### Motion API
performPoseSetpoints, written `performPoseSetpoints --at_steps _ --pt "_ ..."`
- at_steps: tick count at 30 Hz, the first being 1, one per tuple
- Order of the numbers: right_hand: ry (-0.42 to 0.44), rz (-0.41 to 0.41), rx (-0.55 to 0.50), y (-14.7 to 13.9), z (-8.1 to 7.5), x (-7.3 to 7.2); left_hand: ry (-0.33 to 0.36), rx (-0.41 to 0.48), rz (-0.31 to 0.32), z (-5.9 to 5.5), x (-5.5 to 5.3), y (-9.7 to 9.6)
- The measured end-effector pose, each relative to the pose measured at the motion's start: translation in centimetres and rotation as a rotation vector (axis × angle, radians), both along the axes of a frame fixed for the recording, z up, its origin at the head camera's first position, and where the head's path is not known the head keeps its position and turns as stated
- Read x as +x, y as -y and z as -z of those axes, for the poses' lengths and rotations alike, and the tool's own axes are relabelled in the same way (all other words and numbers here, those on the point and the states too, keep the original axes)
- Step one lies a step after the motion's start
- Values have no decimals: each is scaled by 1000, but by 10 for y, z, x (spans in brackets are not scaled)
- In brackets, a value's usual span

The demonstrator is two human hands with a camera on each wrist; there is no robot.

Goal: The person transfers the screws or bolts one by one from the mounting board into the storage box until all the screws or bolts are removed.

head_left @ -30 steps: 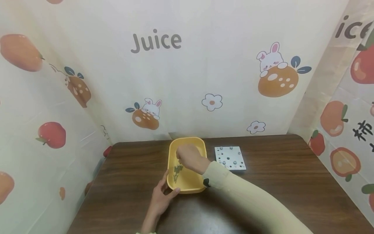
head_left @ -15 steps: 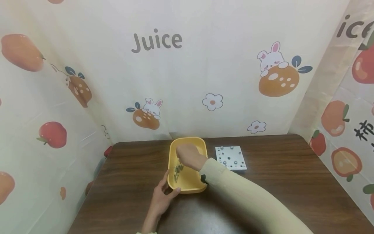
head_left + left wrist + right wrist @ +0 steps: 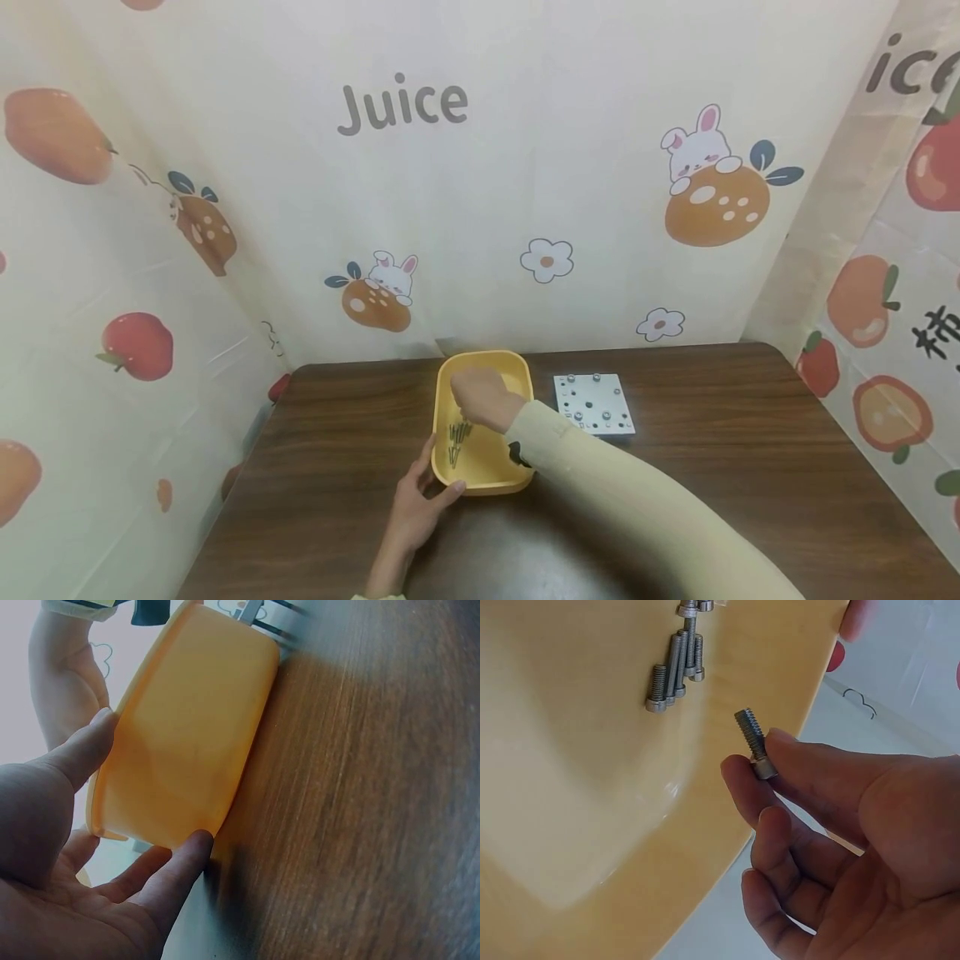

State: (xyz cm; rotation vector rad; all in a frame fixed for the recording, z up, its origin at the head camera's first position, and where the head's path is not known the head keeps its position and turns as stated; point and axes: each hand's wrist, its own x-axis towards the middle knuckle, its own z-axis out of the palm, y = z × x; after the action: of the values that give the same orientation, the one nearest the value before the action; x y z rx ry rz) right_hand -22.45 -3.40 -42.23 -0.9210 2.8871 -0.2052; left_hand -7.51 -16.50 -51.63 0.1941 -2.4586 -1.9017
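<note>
My right hand (image 3: 483,396) is over the far left part of a yellow tray (image 3: 491,467). In the right wrist view, its thumb and index finger pinch a short socket head screw (image 3: 748,727), threaded end pointing up in the picture and clear of the other screws. Several more screws (image 3: 657,690), of different lengths, lie grouped on the tray floor near one side. At the tray's near left corner, my left hand (image 3: 411,508) holds the wall. Its thumb presses by the rim while the other fingers spread along the left side and lower edge.
Right of the tray, a light grey metal plate (image 3: 592,404) with holes and several screws stands on the dark wooden table (image 3: 690,417). A curtain (image 3: 480,208) printed with fruit and rabbits hangs close behind and at both sides.
My right wrist and sleeve have shifted slightly left, with the hand staying over the tray. The left hand, tray and plate keep their places; the head view drifts a little.
</note>
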Motion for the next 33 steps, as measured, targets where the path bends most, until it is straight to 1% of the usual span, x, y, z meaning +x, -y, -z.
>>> performPoseSetpoints --at_steps 4,8,15,23,29,33 --pt "14 16 47 3 2 -2 -4 -2 -1 1 0 1" --pt "14 25 66 5 2 -3 3 -2 -7 1 0 1" --pt "35 34 57 3 4 -1 18 -10 -12 0 -1 0" --pt "37 30 78 4 8 -2 35 -10 -14 2 -1 1" --pt "38 30 108 4 13 -4 28 -12 -11 1 -1 0" --pt "40 32 108 3 17 -5 28 -11 -13 0 -1 0"
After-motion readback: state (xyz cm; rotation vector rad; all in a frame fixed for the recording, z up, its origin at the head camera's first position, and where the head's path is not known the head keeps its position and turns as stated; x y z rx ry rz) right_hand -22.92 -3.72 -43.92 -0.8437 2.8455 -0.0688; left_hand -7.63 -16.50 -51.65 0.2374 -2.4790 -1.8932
